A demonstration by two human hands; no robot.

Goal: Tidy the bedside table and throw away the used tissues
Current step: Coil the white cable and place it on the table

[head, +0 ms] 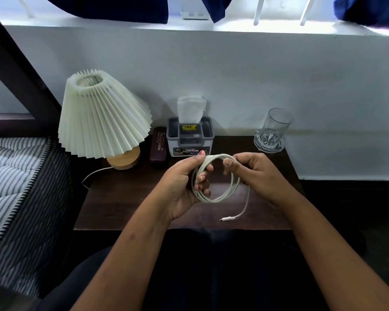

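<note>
Both forearms nearest you | left hand [184,185] grips cable coil [216,178] | right hand [256,169] pinches coil's top | loose plug end [228,219] dangles below, right-hand side

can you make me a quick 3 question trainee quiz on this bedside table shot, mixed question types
1. True or false: the white cable lies flat on the table, untouched.
2. Multiple choice: what stands directly right of the glasses case? A) the drinking glass B) the tissue box C) the lamp
3. Short answer: what does the drinking glass stand on?

Key
1. False: the left hand grips the coiled loops and the right hand pinches the coil's top, above the table; only the plug end dangles.
2. B: the tissue box, with a tissue sticking up.
3. A clear glass coaster at the back right corner.
</note>
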